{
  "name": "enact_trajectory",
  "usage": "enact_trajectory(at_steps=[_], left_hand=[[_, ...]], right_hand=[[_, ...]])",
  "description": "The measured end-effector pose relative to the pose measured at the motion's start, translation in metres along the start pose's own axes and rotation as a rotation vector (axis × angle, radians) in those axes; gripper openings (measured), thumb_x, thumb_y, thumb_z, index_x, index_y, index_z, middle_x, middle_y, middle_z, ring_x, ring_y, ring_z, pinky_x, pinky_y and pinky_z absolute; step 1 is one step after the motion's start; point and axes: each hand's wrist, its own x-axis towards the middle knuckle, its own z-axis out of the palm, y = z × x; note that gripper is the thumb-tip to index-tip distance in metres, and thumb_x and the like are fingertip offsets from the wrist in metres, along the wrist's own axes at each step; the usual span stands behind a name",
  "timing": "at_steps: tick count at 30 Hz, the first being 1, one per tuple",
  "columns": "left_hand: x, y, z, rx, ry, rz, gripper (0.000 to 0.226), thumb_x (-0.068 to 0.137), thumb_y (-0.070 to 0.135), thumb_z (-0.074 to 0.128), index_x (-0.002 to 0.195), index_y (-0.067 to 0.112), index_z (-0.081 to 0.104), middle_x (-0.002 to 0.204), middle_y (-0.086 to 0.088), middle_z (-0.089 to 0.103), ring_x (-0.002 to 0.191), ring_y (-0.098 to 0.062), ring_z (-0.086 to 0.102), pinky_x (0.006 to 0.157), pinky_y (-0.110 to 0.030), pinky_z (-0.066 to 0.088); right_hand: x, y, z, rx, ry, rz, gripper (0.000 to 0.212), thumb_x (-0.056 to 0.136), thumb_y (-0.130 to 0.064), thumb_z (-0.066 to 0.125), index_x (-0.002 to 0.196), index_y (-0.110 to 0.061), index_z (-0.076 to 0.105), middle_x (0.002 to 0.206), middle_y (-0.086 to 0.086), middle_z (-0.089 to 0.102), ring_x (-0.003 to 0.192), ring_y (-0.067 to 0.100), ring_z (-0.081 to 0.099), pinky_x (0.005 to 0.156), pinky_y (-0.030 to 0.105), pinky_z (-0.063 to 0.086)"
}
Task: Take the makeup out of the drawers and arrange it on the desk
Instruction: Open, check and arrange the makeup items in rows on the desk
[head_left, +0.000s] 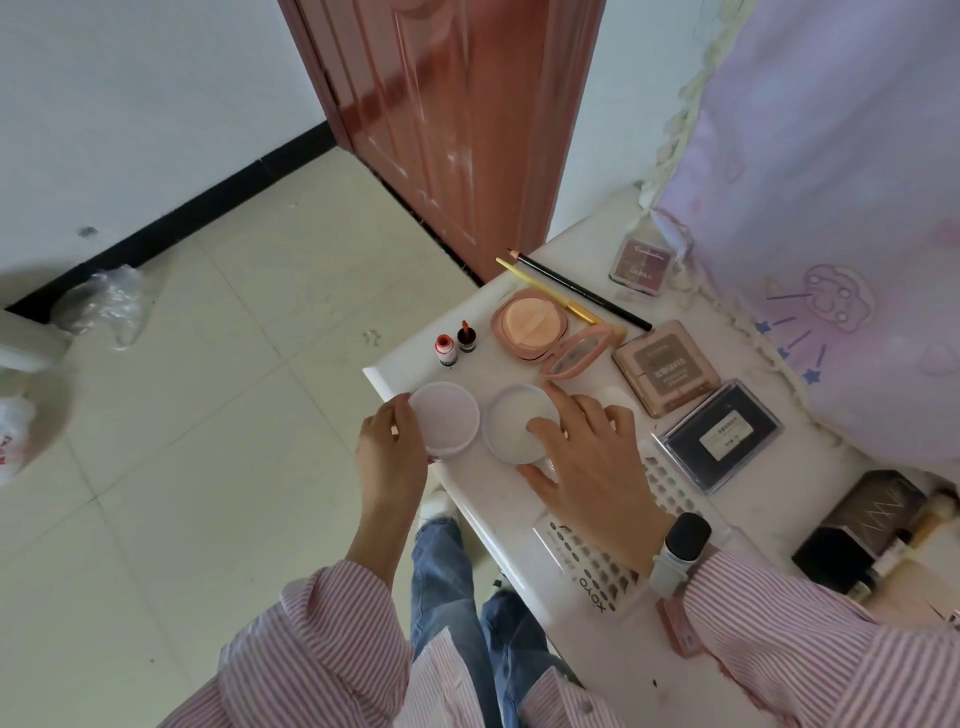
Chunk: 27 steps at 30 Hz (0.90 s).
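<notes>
On the white desk (524, 540), two round white parts of a powder jar lie side by side near the left edge. My left hand (389, 447) grips the jar lid (448, 418) by its left rim. My right hand (587, 457) rests with spread fingers on the open jar (511, 423). Behind them lie an open pink compact (535, 327), two small red bottles (457, 343), a yellow brush (550, 293) and a black pencil (582, 291). To the right sit a pink palette (667, 366), a dark palette (719, 436) and a small blush palette (641, 265).
Two clear trays of false lashes (597, 566) lie under my right wrist. Dark boxes and bottles (872, 530) crowd the desk's right end. A lilac curtain (831, 182) hangs behind. The tiled floor (208, 415) and a red door (447, 130) are to the left.
</notes>
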Motion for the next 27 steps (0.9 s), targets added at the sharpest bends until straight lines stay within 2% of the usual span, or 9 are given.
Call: enact_trajectory(at_steps=[2,5,7,9,10,14,16,21,27], left_hand=[[-0.003,0.000,0.000,0.040,0.007,0.018,0.036,0.096,0.025,0.039,0.124,0.011,0.055,0.122,-0.006,0.046,0.105,-0.024,0.055,0.084,-0.044,0.053],[-0.010,0.006,0.001,0.075,-0.011,0.038,0.043,0.094,0.025,0.044,0.133,0.008,0.046,0.122,-0.002,0.039,0.103,-0.023,0.056,0.095,-0.045,0.046],[-0.015,0.010,0.002,0.157,-0.029,0.061,0.047,0.093,0.024,0.047,0.137,0.008,0.040,0.125,-0.004,0.038,0.105,-0.020,0.052,0.099,-0.036,0.041],[-0.019,0.013,0.004,0.223,-0.051,0.078,0.053,0.092,0.024,0.050,0.140,0.010,0.034,0.134,-0.007,0.035,0.114,-0.021,0.047,0.094,-0.025,0.035],[-0.019,0.012,0.006,0.240,-0.061,0.082,0.056,0.091,0.024,0.053,0.141,0.011,0.032,0.137,-0.008,0.033,0.119,-0.022,0.043,0.094,-0.025,0.033],[-0.021,0.006,0.009,0.269,-0.092,0.091,0.073,0.083,0.025,0.065,0.143,0.011,0.026,0.139,-0.010,0.030,0.129,-0.024,0.031,0.106,-0.037,0.031],[-0.023,0.004,0.010,0.276,-0.107,0.107,0.082,0.079,0.024,0.070,0.144,0.011,0.022,0.140,-0.010,0.028,0.130,-0.025,0.028,0.107,-0.039,0.030],[-0.019,-0.003,0.009,0.366,-0.146,0.207,0.094,0.073,0.018,0.075,0.145,0.009,0.015,0.143,-0.009,0.024,0.130,-0.026,0.021,0.106,-0.034,0.021],[-0.018,-0.012,0.006,0.363,-0.127,0.303,0.084,0.073,0.013,0.075,0.141,0.008,0.025,0.139,-0.009,0.031,0.125,-0.023,0.025,0.097,-0.023,0.020]], right_hand=[[0.001,0.000,0.000,-0.012,-0.008,-0.004,0.030,0.069,-0.040,0.069,0.087,-0.018,0.059,0.122,0.012,0.058,0.090,0.026,0.057,0.071,0.035,0.037],[0.002,0.002,-0.001,-0.014,-0.018,-0.008,0.028,0.068,-0.039,0.071,0.086,-0.021,0.059,0.121,0.012,0.058,0.089,0.026,0.057,0.070,0.035,0.037],[0.001,0.004,-0.003,-0.005,-0.018,-0.018,0.027,0.068,-0.038,0.072,0.085,-0.022,0.060,0.123,0.012,0.058,0.089,0.026,0.057,0.070,0.035,0.038],[0.000,0.007,-0.003,0.001,-0.015,-0.028,0.024,0.068,-0.036,0.071,0.086,-0.023,0.061,0.125,0.013,0.056,0.090,0.026,0.057,0.069,0.035,0.037],[0.000,0.008,-0.003,0.005,-0.013,-0.030,0.023,0.068,-0.035,0.070,0.086,-0.024,0.062,0.126,0.013,0.056,0.090,0.026,0.057,0.070,0.035,0.037],[-0.002,0.009,-0.002,0.061,0.012,-0.029,0.029,0.066,-0.029,0.076,0.093,-0.026,0.064,0.120,0.014,0.057,0.090,0.026,0.059,0.073,0.037,0.039],[-0.002,0.011,-0.002,0.086,0.027,-0.035,0.034,0.065,-0.027,0.078,0.096,-0.026,0.064,0.119,0.014,0.057,0.090,0.025,0.060,0.074,0.037,0.040],[-0.002,0.015,0.001,0.031,0.024,-0.050,0.032,0.073,-0.029,0.070,0.105,-0.027,0.062,0.130,0.013,0.054,0.096,0.025,0.059,0.075,0.036,0.033],[-0.001,0.016,0.003,-0.004,0.043,-0.014,0.023,0.072,-0.021,0.070,0.094,-0.023,0.068,0.122,0.014,0.060,0.098,0.029,0.059,0.077,0.037,0.029]])
